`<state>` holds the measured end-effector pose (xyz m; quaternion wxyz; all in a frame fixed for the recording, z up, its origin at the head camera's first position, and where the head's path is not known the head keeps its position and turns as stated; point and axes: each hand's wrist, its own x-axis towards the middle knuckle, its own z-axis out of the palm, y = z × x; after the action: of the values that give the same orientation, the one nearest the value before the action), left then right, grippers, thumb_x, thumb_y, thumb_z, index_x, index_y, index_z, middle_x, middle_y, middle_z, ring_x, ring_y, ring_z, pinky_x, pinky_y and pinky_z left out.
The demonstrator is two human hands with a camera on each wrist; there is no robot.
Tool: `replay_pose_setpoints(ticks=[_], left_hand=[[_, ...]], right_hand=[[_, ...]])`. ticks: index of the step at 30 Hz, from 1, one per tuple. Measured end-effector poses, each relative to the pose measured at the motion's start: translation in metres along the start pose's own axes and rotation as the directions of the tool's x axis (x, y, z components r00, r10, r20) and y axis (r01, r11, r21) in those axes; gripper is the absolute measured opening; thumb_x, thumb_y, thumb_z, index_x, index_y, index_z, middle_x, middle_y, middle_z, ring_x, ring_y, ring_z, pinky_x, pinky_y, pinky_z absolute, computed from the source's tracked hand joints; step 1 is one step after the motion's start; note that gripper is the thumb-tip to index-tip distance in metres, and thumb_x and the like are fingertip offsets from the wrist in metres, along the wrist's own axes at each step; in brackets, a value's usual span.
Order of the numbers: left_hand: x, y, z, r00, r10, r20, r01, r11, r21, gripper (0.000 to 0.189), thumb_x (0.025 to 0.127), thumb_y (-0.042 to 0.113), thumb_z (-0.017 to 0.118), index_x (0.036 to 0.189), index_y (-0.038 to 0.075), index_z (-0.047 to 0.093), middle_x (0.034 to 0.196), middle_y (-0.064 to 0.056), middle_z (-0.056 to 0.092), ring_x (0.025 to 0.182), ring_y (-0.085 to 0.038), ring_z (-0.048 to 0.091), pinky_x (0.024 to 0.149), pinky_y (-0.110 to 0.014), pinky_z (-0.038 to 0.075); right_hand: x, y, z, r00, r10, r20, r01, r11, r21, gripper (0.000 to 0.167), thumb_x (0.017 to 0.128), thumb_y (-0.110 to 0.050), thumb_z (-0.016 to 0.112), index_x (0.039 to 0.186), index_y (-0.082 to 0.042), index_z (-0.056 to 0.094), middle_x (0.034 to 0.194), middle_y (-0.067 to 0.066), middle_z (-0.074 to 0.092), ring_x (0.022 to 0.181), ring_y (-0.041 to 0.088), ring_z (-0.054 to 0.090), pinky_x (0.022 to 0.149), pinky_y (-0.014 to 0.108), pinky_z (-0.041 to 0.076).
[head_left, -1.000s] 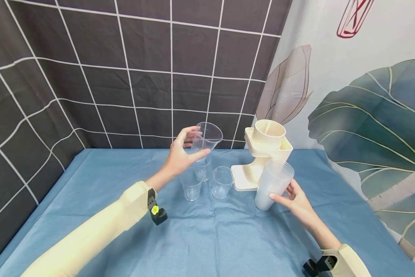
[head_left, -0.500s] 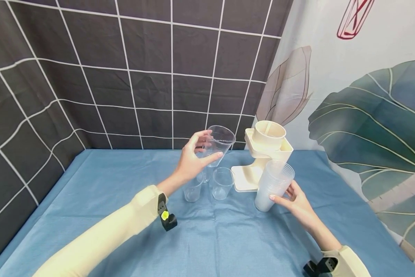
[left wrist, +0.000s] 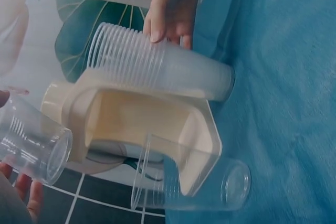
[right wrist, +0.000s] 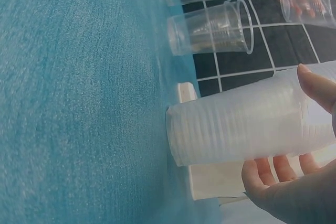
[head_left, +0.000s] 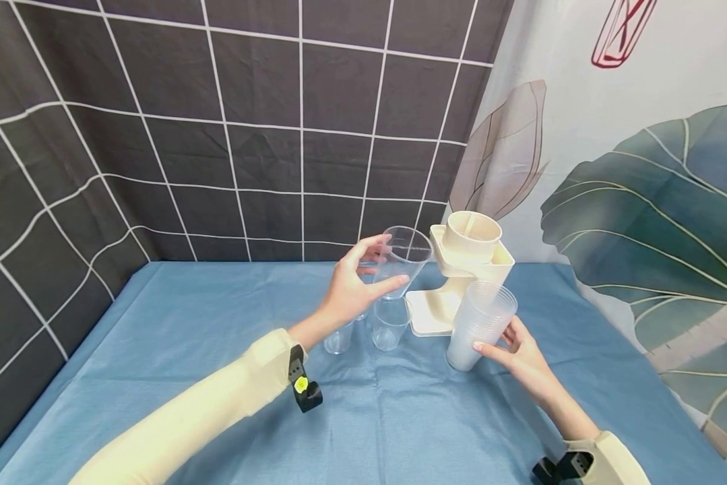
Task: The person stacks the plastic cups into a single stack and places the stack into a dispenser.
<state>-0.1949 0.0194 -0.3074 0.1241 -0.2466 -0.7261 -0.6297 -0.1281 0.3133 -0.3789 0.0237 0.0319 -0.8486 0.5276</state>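
My left hand (head_left: 354, 286) holds a clear plastic cup (head_left: 408, 252) between thumb and fingers, raised above the table and slightly tilted. Below it stands another clear cup (head_left: 390, 330), with a second cup (head_left: 339, 340) to its left. Behind my left hand, a third cup (head_left: 362, 314) is mostly hidden. At the right, my right hand (head_left: 523, 353) grips a tall stack of nested clear cups (head_left: 481, 323) from its right side. In the right wrist view the base of the stack (right wrist: 247, 121) meets the cloth, and the thumb and fingers lie on opposite sides of it.
A cream plastic stand (head_left: 472, 259) with a round holder on top is just behind the stack, close to the raised cup. Blue cloth (head_left: 230, 377) covers the table. A dark gridded curtain (head_left: 254, 155) hangs behind, and a leaf-printed one (head_left: 642, 202) at the right.
My left hand has carried its cup to the right and slightly down, from over the left-hand cups to above the right-hand standing cup. The right hand and the stack have stayed in place.
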Motion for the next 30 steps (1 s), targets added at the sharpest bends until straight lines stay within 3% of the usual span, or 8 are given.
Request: replay_pose_setpoints(ticks=[5,10,13,16,19,23,26,30], left_hand=[[-0.001,0.001,0.007,1.0,-0.001,0.015,0.001,1.0,-0.013,0.062,0.076,0.013,0.08,0.132,0.015,0.054,0.118,-0.007,0.064,0.105,-0.022,0.06,0.091,-0.044,0.052],[-0.003,0.002,0.014,1.0,-0.016,0.023,0.016,0.999,-0.031,0.063,0.075,0.013,0.08,0.133,0.015,0.054,0.122,-0.008,0.064,0.108,-0.021,0.06,0.091,-0.038,0.053],[-0.004,0.002,0.019,0.999,-0.022,0.033,0.023,0.999,-0.044,0.064,0.076,0.014,0.08,0.134,0.013,0.054,0.124,-0.01,0.064,0.11,-0.021,0.061,0.091,-0.033,0.054],[-0.004,0.004,0.024,0.999,-0.028,0.036,0.031,0.997,-0.066,0.063,0.076,0.014,0.08,0.133,0.012,0.053,0.123,-0.009,0.064,0.111,-0.02,0.063,0.09,-0.031,0.054],[-0.003,0.007,0.029,0.999,-0.027,0.031,0.03,0.995,-0.091,0.062,0.076,0.014,0.08,0.132,0.012,0.053,0.122,-0.007,0.065,0.109,-0.02,0.064,0.09,-0.03,0.054],[-0.002,0.01,0.035,0.999,-0.02,0.036,0.024,0.993,-0.118,0.061,0.077,0.012,0.079,0.131,0.012,0.053,0.122,-0.008,0.066,0.108,-0.02,0.065,0.088,-0.028,0.054],[-0.001,0.012,0.041,0.999,-0.01,0.047,0.016,0.99,-0.137,0.062,0.077,0.011,0.079,0.132,0.009,0.052,0.124,-0.011,0.065,0.109,-0.022,0.064,0.088,-0.026,0.054],[0.0,0.013,0.047,0.998,-0.004,0.059,0.013,0.988,-0.156,0.062,0.078,0.01,0.078,0.133,0.007,0.05,0.126,-0.013,0.063,0.111,-0.024,0.064,0.088,-0.025,0.055]], right_hand=[[0.0,0.001,0.0,1.0,0.003,0.006,-0.003,1.0,-0.002,0.081,0.088,-0.013,0.067,0.15,-0.003,0.015,0.149,0.021,0.033,0.139,0.041,0.03,0.111,0.062,0.027],[0.0,0.001,-0.001,1.0,0.007,0.01,-0.007,1.0,-0.018,0.082,0.089,-0.014,0.066,0.151,-0.004,0.014,0.15,0.022,0.033,0.139,0.041,0.031,0.109,0.059,0.031],[0.0,0.0,-0.001,1.0,0.007,0.009,-0.006,1.0,-0.02,0.081,0.089,-0.014,0.067,0.151,-0.005,0.015,0.15,0.019,0.034,0.14,0.039,0.031,0.11,0.038,0.038],[0.0,0.0,-0.001,1.0,-0.002,0.01,0.002,1.0,-0.012,0.081,0.089,-0.014,0.068,0.151,-0.006,0.016,0.15,0.018,0.034,0.14,0.038,0.03,0.099,0.011,0.038],[0.001,0.0,-0.001,1.0,-0.005,0.01,0.005,1.0,-0.002,0.082,0.089,-0.014,0.068,0.151,-0.006,0.016,0.151,0.018,0.033,0.14,0.039,0.029,0.088,0.001,0.034],[0.002,-0.001,-0.002,1.0,0.008,0.006,-0.008,1.0,-0.017,0.082,0.089,-0.015,0.068,0.152,-0.007,0.016,0.151,0.016,0.034,0.14,0.037,0.03,0.105,0.025,0.04],[0.002,-0.001,-0.002,1.0,0.016,0.003,-0.016,0.999,-0.032,0.081,0.089,-0.016,0.068,0.152,-0.008,0.016,0.15,0.015,0.035,0.14,0.035,0.032,0.111,0.049,0.033],[0.002,0.0,-0.001,1.0,0.018,0.001,-0.018,0.999,-0.038,0.08,0.089,-0.017,0.068,0.151,-0.009,0.018,0.149,0.014,0.036,0.136,0.018,0.038,0.111,0.045,0.033]])
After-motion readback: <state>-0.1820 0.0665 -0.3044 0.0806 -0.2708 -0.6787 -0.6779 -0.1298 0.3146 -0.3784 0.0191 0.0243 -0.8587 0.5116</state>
